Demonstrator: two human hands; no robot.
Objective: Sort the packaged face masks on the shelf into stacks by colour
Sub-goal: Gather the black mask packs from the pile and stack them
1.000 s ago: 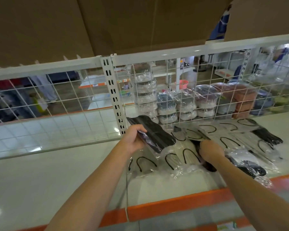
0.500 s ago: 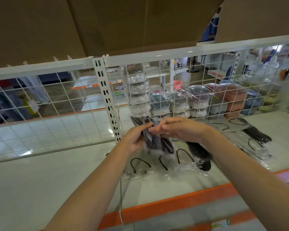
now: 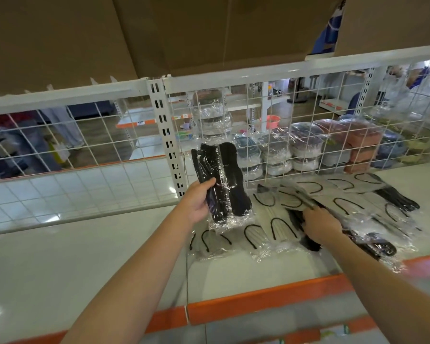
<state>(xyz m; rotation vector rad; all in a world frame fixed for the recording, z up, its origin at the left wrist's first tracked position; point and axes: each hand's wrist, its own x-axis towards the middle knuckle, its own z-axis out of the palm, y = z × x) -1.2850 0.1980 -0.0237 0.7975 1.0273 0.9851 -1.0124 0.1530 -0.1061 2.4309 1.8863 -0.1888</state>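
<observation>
Black mask packs point(image 3: 221, 184) in left hand point(image 3: 196, 202)

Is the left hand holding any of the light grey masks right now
No, the left hand grips only black mask packs, lifted above the grey masks lying on the shelf.

Left hand point(image 3: 196, 202) grips a bundle of black masks point(image 3: 221, 184) upright above the shelf point(image 3: 60, 264). To the right, the right hand point(image 3: 320, 225) presses on a black packet point(image 3: 305, 240) among the grey packets point(image 3: 283, 232) spread flat, wire grid point(image 3: 308, 135) at the far edge.
</observation>
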